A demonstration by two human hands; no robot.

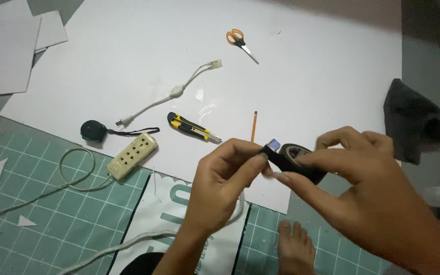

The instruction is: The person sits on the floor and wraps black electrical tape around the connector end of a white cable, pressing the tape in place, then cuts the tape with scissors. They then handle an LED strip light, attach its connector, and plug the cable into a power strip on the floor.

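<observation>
We hold a roll of black tape in our right hand, fingers closed around it, above the near edge of the white board. Our left hand pinches its free end. We judge this the peeling step; next needs a steady pull. On the board lie 1 utility knife, scissors, a pencil; a green cutting mat covers the floor.
</observation>
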